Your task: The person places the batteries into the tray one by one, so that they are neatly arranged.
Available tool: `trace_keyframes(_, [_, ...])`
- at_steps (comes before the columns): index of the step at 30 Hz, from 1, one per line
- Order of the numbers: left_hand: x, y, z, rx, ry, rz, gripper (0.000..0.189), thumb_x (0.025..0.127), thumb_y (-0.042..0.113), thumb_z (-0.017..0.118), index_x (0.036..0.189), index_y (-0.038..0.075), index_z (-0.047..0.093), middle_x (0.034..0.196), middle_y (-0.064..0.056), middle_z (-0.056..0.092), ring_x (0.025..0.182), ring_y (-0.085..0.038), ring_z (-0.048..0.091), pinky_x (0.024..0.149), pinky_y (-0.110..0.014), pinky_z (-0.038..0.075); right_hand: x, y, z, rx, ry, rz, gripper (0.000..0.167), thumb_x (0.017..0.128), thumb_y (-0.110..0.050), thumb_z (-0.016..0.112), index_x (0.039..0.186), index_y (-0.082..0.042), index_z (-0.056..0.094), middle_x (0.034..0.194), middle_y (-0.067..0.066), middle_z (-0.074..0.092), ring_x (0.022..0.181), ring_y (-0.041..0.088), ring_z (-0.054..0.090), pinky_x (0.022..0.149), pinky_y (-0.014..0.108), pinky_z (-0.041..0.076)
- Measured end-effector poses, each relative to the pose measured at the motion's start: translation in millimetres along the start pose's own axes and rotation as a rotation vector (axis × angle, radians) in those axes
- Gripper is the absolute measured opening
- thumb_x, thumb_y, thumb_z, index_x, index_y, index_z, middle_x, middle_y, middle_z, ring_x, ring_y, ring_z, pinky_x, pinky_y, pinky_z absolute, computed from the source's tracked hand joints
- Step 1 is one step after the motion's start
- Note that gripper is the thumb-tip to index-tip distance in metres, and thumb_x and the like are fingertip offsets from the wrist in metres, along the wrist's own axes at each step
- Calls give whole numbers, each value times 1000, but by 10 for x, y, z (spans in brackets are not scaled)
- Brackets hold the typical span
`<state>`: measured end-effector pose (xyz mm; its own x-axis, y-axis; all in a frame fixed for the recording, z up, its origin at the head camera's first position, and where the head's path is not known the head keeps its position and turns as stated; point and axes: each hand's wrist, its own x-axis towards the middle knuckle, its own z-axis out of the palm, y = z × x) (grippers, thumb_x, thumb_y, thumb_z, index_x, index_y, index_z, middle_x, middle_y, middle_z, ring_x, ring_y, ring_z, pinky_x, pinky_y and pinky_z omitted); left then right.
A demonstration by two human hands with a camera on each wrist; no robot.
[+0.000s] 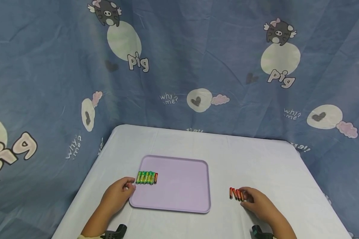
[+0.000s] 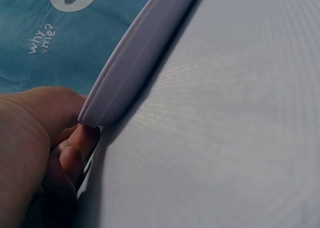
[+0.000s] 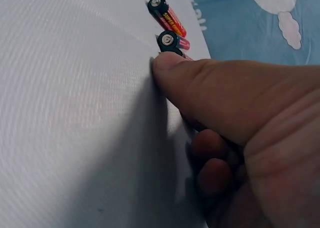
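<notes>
A lilac tray (image 1: 179, 196) lies on the table. Along its left side a row of several green batteries (image 1: 145, 177) ends in one thinner red battery (image 1: 156, 178). My left hand (image 1: 117, 194) holds the tray's left edge, its thumb and fingertips at the rim in the left wrist view. Right of the tray, several red-and-black batteries (image 1: 235, 194) stand in a loose row on the cloth. With thumb and forefinger, my right hand (image 1: 257, 202) pinches the rightmost battery (image 1: 242, 196); in the right wrist view the thumb (image 3: 172, 63) mostly hides it.
A white cloth covers the table (image 1: 257, 159). Behind it hangs a blue curtain (image 1: 179, 59) with pig prints. The tray's raised rim (image 2: 115, 68) runs close by the left hand. Dark wrist straps (image 1: 116, 231) show at the bottom of the head view.
</notes>
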<state>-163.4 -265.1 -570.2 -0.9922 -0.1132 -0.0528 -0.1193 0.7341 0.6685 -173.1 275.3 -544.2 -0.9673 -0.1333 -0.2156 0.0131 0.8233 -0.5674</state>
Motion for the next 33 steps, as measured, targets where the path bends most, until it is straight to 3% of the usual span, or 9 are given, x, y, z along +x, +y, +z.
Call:
trace_keyframes(8, [-70, -26, 7, -9, -31, -48, 33, 98, 27, 70, 127, 11, 71, 86, 5, 60, 76, -13, 51, 66, -29, 39, -3, 25, 12, 38, 7, 26, 48, 89, -18, 83, 132, -6, 65, 89, -4, 61, 80, 13, 55, 71, 28, 47])
trace_keyframes(16, [-28, -13, 12, 1, -20, -10, 33, 98, 28, 69, 127, 11, 71, 83, 4, 59, 75, -14, 51, 67, -30, 39, 77, -67, -70, 39, 71, 84, 53, 91, -19, 81, 138, -4, 60, 92, -1, 64, 79, 16, 55, 63, 29, 46])
trace_keyframes(24, [0, -19, -4, 5, -14, -2, 34, 98, 27, 70, 128, 11, 71, 84, 4, 60, 75, -14, 51, 67, -30, 39, 249, -281, -78, 45, 129, -21, 53, 94, -20, 79, 141, -5, 59, 97, -1, 67, 79, 15, 54, 62, 28, 45])
trace_keyframes(33, [9, -14, 6, 1, -12, -1, 33, 97, 25, 69, 127, 10, 71, 86, 5, 61, 76, -14, 51, 67, -29, 39, 475, -728, 102, 87, 148, -148, 51, 96, -18, 76, 143, -8, 59, 97, -4, 66, 69, 12, 55, 59, 29, 47])
